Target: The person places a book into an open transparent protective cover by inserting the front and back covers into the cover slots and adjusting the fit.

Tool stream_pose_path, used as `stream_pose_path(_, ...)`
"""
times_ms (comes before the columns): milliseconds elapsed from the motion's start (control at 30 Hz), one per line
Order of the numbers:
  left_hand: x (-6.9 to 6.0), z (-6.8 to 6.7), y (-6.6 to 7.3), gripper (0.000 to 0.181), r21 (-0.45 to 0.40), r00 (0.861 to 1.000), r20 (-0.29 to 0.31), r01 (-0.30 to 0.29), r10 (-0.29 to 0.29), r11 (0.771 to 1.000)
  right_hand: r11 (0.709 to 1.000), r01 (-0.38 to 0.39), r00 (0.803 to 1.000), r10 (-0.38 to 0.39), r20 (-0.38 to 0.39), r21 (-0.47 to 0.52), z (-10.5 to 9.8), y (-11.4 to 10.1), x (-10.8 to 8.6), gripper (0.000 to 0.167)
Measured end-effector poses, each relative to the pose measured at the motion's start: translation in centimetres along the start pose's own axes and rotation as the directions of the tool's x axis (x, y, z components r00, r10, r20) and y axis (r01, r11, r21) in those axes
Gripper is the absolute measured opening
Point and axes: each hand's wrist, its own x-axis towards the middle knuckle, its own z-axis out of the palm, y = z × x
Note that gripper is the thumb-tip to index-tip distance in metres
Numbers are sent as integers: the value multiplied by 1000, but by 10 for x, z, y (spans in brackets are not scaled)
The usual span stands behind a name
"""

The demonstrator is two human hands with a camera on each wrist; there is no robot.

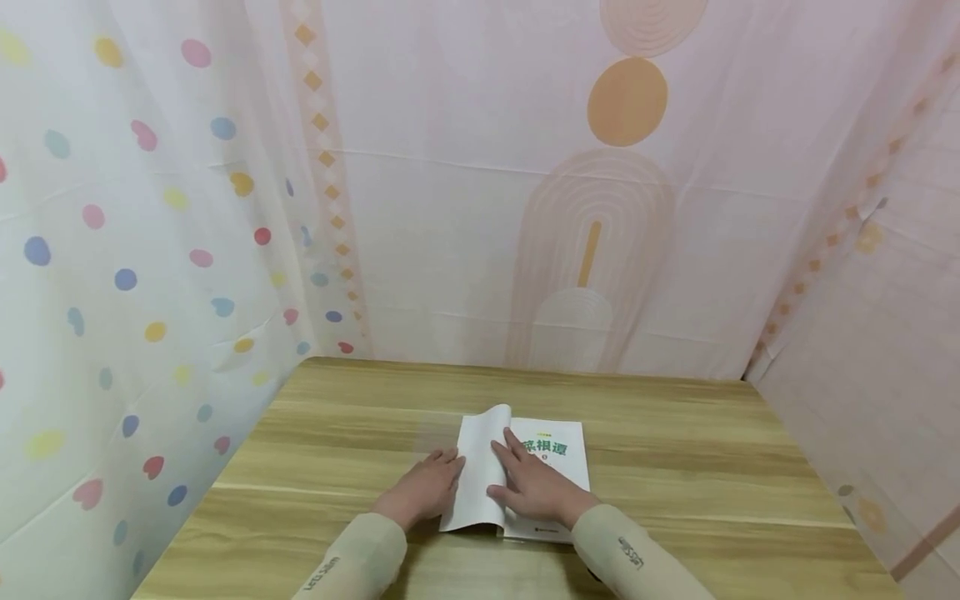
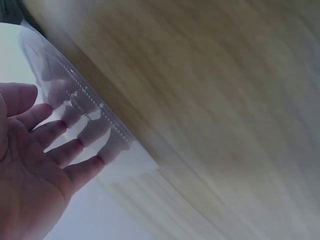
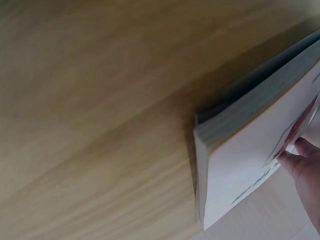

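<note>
A thick book with green characters on its white title page lies opened on the table. Its white turned-over cover or leaf curves up near the spine and spreads to the left. My left hand touches that leaf's left edge with extended fingers. The left wrist view shows the leaf's glossy surface mirroring the fingers of my left hand. Spread over the fold beside the spine, my right hand rests with fingers extended. In the right wrist view, page edges show below the right hand.
The wood-grain table extends around the book on every side. Patterned cloth curtains hang behind the table and along its left and right sides. A small dark object is partly hidden by the right sleeve.
</note>
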Motion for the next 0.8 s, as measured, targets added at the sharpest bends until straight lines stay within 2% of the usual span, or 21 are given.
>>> stream_pose_path(200, 0, -2, -7, 40, -65, 996, -87, -27, 21, 998, 1000, 1, 1000, -1, 5, -26, 2, 0, 2, 75)
stream_pose_path(300, 1, -3, -10, 37, -40, 991, -130, 9, -14, 999, 1000, -2, 1000, 3, 9, -31, 2, 0, 2, 76)
stream_pose_path(400, 2, -2, -13, 37, -24, 988, -134, 78, -80, 997, 1000, -6, 1000, 6, 13, -29, 1, -1, 3, 77)
stream_pose_path(500, 0, -2, -13, 39, -35, 986, -113, 122, -125, 992, 1000, -12, 1000, 13, 19, -18, -1, -3, 2, 78)
stream_pose_path(800, -2, -4, -11, 40, -41, 985, -56, 162, -164, 986, 999, -35, 999, 35, 20, 5, -3, -5, 3, 79)
